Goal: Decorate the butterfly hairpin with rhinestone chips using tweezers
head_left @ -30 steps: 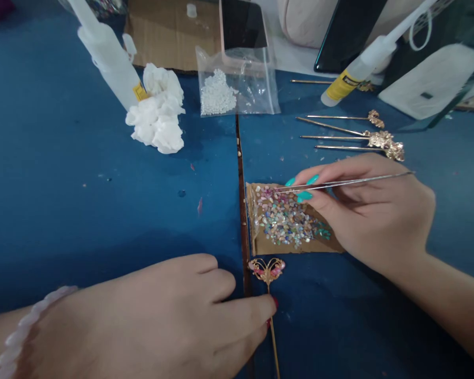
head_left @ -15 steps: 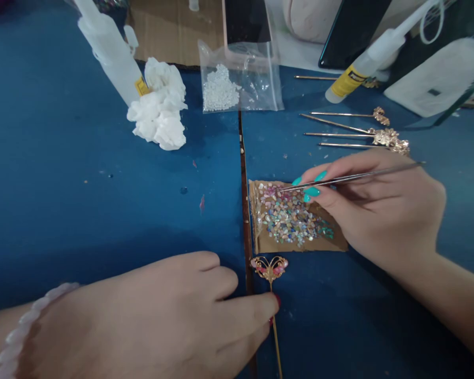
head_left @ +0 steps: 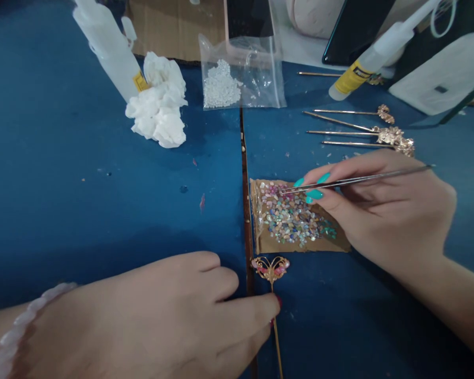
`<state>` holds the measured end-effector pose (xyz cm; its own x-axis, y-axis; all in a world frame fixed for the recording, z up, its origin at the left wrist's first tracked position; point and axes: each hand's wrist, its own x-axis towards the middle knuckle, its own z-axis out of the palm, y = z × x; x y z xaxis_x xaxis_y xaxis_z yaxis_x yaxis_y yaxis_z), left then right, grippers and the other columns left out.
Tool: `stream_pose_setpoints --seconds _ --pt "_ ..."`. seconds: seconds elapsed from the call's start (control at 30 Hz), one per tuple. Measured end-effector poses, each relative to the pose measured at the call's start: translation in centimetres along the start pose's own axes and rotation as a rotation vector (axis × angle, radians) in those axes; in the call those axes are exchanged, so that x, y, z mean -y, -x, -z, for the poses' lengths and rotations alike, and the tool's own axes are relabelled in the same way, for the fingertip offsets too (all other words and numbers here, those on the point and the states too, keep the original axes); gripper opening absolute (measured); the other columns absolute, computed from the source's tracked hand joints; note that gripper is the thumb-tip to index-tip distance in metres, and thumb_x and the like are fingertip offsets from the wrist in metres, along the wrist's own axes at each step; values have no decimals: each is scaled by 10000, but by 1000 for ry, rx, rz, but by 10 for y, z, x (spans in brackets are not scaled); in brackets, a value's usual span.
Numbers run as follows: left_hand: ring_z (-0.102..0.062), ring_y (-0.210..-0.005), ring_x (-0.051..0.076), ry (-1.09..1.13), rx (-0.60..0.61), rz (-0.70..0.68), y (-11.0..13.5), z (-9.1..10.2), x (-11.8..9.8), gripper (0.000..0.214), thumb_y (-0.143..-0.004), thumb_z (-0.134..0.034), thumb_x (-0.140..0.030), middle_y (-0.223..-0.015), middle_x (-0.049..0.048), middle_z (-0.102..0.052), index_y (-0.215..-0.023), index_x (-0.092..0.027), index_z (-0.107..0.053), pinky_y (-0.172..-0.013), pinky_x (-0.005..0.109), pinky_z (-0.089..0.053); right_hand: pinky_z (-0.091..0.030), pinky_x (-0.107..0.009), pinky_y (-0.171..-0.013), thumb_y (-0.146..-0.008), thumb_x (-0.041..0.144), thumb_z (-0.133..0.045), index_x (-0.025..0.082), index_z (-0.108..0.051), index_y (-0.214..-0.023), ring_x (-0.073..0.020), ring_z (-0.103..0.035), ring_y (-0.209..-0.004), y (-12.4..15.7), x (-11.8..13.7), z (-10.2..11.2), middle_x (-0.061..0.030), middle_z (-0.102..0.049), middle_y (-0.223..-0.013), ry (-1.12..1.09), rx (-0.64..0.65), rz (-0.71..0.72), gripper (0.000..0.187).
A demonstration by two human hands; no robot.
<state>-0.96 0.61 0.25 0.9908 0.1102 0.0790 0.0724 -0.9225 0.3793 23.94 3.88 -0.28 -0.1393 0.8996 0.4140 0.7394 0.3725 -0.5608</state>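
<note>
A gold butterfly hairpin [head_left: 270, 269] with pink stones on its wings lies below the cardboard, its stem pinched between the fingers of my left hand [head_left: 161, 316]. My right hand [head_left: 391, 205] is closed on a pair of metal tweezers [head_left: 355, 180]. The tweezer tips are at the pink stones near the top of a small cardboard piece [head_left: 332, 245]. Many tiny coloured gem chips [head_left: 290, 221] are spread on that cardboard. Whether the tips grip a chip is too small to tell.
Several gold hairpins [head_left: 347, 132] lie beyond my right hand. A yellow-labelled glue bottle [head_left: 351, 79] is at the back right. A bag of clear beads [head_left: 223, 87], crumpled white tissue [head_left: 158, 105] and a white bottle [head_left: 110, 52] are further back. A dark gap [head_left: 245, 210] divides the blue tabletop.
The tweezer tips have parted slightly over the pink stones, and my right hand has shifted a little to the right. My left hand keeps its hold on the hairpin.
</note>
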Motion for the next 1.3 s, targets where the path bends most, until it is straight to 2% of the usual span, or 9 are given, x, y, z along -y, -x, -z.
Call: stream_pose_setpoints --seconds 0.3,0.43,0.67,1.07,1.3 --pt "-480 -691 175 -24 -9 7 -4 0 2 430 -974 -234 -136 -1308 -10 -542 -1191 -166 -605 -553 322 -448 -558 -152 -594 -769 178 -692 252 -587 -755 -73 -698 -728 3 -1 0 106 -725 -775 25 -7 -17 129" --pt "-506 -705 175 -21 -16 9 -2 1 1 439 -977 -221 -132 -1307 -16 -549 -1182 -173 -607 -576 326 -458 -554 -147 -553 -765 167 -694 246 -579 -736 -71 -695 -706 3 -1 0 97 -723 -764 12 -1 -6 142" --pt "-531 -728 174 -39 -24 7 -2 2 2 452 -985 -203 -132 -1317 -13 -547 -1177 -176 -611 -601 323 -458 -532 -171 -498 -785 166 -674 251 -594 -755 -69 -675 -651 3 0 -1 98 -721 -778 10 12 5 120" --pt "-528 -687 162 -29 -9 7 -4 1 1 403 -966 -271 -133 -1296 -16 -566 -1155 -186 -623 -571 314 -438 -548 -176 -573 -772 158 -693 255 -589 -764 -74 -686 -732 5 -1 0 102 -714 -782 13 -16 36 143" --pt "-563 -779 165 -41 11 -12 -2 -1 3 355 -974 -321 -182 -1369 2 -506 -1208 -177 -587 -621 317 -452 -587 -238 -684 -769 170 -697 262 -589 -776 -107 -699 -771 7 -3 3 92 -719 -793 -11 -24 40 142"
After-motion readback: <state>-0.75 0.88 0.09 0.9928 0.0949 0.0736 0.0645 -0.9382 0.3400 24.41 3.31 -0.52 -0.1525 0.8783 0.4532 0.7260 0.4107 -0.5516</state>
